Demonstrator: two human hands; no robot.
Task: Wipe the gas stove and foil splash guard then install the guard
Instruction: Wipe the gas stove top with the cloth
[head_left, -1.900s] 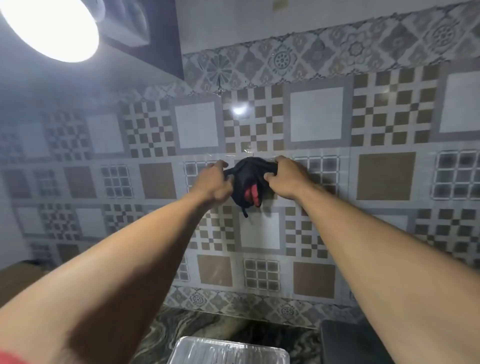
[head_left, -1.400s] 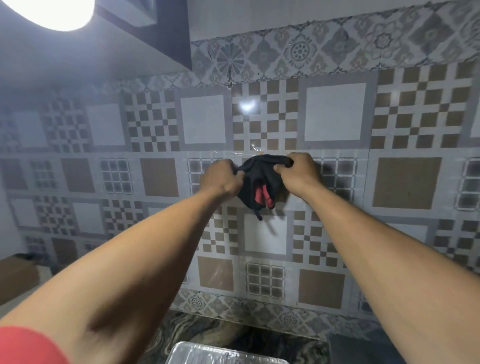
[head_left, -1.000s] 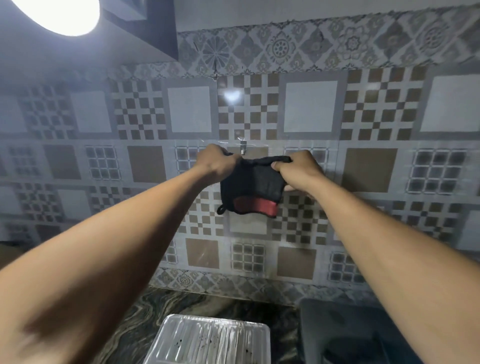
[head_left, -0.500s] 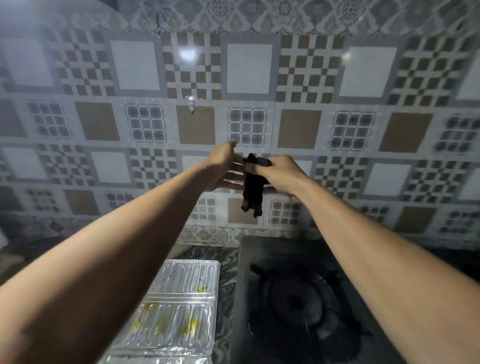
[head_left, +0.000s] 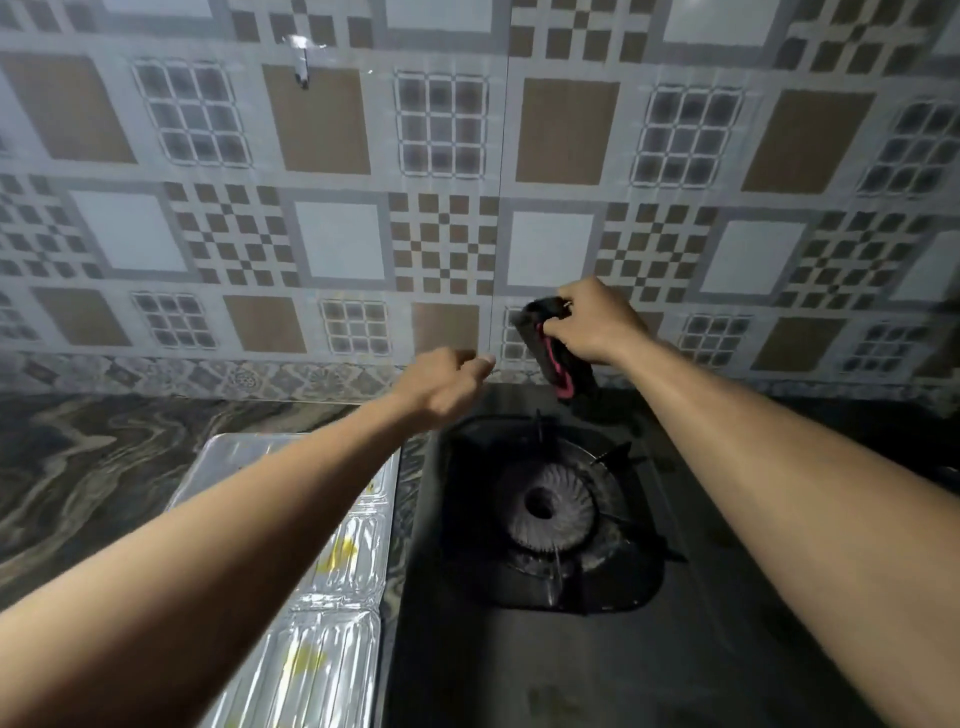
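Wiping due: dark cloth (head_left: 551, 347), bunched in right hand (head_left: 589, 325) over gas stove (head_left: 545, 519), is best spread flat first; left hand (head_left: 441, 387) loosely curled, holding nothing.

The guard (head_left: 322, 613) runs off the bottom edge, and the left arm (head_left: 208, 561) covers its near left side, so its full outline cannot be told. The stove (head_left: 519, 670) is cut by the bottom edge too, its right side lost under the right arm (head_left: 779, 493) and in shadow. The cloth (head_left: 558, 358) is half buried in the right hand (head_left: 589, 325); its shape stays unclear. The left hand (head_left: 441, 387) shows only its back, fingers curled out of sight. The small hook (head_left: 301, 65) on the wall (head_left: 337, 244) is blurred. Both elbows fall outside the frame.
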